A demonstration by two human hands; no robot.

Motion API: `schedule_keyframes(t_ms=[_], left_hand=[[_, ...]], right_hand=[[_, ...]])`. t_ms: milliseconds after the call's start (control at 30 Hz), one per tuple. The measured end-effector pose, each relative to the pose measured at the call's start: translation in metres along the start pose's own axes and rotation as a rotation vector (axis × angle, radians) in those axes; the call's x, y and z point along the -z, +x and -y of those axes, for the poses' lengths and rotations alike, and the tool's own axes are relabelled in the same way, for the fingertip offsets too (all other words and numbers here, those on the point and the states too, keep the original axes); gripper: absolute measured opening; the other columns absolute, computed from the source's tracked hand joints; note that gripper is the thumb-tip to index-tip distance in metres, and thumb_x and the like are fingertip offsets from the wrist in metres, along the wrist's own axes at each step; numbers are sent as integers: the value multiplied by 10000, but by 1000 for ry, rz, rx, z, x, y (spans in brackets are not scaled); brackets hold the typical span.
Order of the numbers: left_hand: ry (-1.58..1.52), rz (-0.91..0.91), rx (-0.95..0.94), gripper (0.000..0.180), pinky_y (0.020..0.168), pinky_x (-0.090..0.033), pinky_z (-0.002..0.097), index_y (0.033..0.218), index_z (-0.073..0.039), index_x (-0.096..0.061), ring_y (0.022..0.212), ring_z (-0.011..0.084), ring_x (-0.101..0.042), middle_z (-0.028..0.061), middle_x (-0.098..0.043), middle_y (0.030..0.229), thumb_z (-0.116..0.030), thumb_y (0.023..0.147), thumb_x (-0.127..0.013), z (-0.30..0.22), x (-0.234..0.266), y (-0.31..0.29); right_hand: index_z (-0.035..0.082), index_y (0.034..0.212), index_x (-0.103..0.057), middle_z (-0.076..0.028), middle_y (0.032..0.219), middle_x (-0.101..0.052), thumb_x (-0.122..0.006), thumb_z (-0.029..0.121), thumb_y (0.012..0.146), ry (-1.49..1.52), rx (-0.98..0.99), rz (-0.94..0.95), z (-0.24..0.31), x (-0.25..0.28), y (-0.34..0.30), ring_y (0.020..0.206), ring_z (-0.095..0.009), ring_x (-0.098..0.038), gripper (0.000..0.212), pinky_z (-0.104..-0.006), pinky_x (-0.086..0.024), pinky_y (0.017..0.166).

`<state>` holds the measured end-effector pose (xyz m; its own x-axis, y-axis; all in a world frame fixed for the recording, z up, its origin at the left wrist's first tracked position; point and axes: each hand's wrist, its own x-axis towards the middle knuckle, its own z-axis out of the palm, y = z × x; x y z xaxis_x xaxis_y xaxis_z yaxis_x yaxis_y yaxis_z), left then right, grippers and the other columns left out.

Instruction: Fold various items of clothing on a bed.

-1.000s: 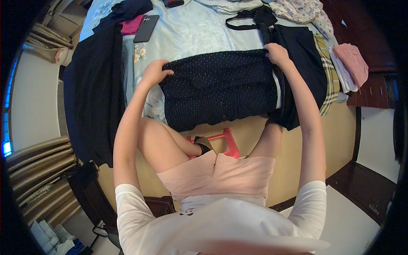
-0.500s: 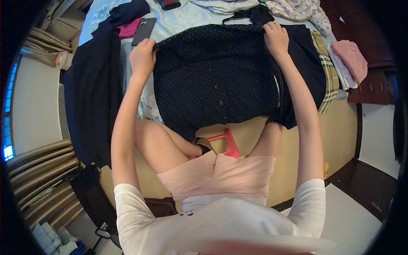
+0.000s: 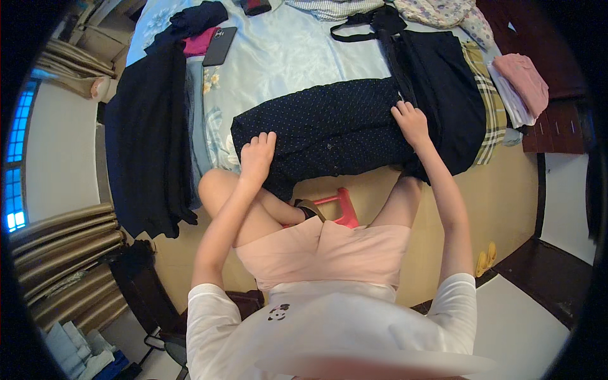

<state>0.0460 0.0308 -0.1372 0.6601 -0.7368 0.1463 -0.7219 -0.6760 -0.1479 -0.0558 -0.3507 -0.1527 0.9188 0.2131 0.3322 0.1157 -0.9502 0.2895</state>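
Head view, single moment. A dark navy garment with fine white dots (image 3: 329, 130) lies folded in a broad band across the near part of a bed with a pale blue floral sheet (image 3: 285, 57). The left hand (image 3: 256, 157) rests flat on its lower left end, fingers spread, gripping nothing. The right hand (image 3: 410, 121) presses on its upper right edge, fingers loosely extended; whether any cloth is pinched under them cannot be told.

No packages or signs visible. A small black-and-white emblem sits on the person's white shirt (image 3: 278, 311).

Surroundings: a black rectangular phone (image 3: 220, 45) lies well beyond the garment; a pink folded cloth stack (image 3: 522, 82) sits at the right; a long black garment (image 3: 149, 133) drapes down the left.

The garment's right end passes under a black strapped garment (image 3: 437, 88). A red plastic object (image 3: 339, 206) between the knees is mostly hidden, kind unclear.
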Motion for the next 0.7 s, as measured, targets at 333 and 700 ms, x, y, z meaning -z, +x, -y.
schedule_keyframes(t_ms=[333,700], left_hand=[[6,82,58,267,574,-467,315,921,-116,-468,758,203,-530,45,-473,816,-63,671,-544,10,3,-13],[-398,270,326,414,765,-439,405,1075,-170,-526,959,269,-523,87,-546,1037,-220,685,-653,92,29,42]], right_hand=[[109,907,-509,-38,912,-509,-498,101,700,104,-110,120,8,9,-5,807,-179,-536,208,-280,-468,556],[76,935,-560,-64,962,-545,-574,127,714,318,-97,196,-13,20,75,917,-256,-512,228,-369,-406,788]])
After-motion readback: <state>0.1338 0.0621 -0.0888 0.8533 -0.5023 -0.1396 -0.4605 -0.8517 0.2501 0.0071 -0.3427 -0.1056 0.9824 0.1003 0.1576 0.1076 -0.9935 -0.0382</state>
